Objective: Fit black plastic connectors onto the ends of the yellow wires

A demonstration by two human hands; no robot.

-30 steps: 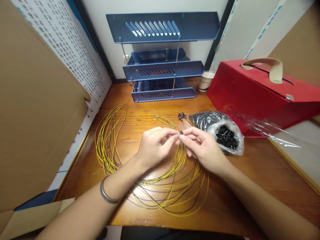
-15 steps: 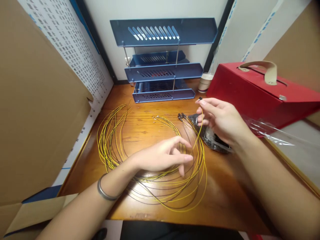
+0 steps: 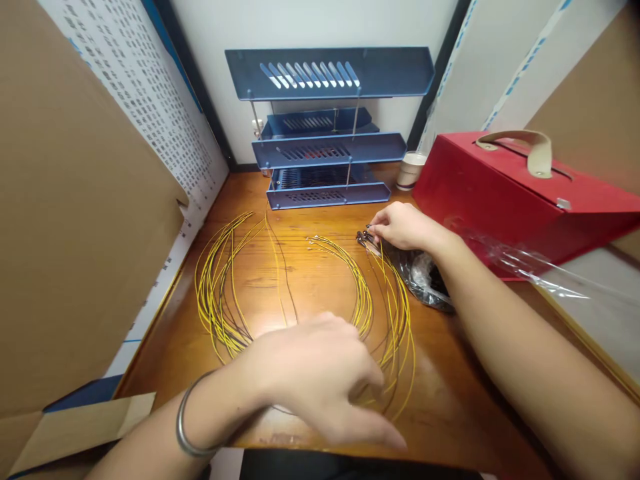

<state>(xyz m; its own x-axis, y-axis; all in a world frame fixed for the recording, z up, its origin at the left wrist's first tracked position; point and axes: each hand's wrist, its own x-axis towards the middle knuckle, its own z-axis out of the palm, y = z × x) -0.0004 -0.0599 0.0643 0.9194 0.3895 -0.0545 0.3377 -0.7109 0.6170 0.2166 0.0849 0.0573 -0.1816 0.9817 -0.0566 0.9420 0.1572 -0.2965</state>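
Head view: the right hand [image 3: 403, 227] has its thumb and fingertips drawn together on a black cap [image 3: 369, 227], with more black caps [image 3: 361, 237] just beside the fingertips. Yellow and black wires [image 3: 406, 313] curve toward the left hand [image 3: 325, 380] from below the right. That left hand is loosely open, thumb spread from the bent fingers, with nothing visible in its grasp; whether it touches the wires beneath, I cannot tell. Left of it lies another wire bundle [image 3: 204, 287]. A plastic bag [image 3: 431, 297] sits partly hidden under the right wrist, and a red box [image 3: 493, 193] stands beyond the right forearm.
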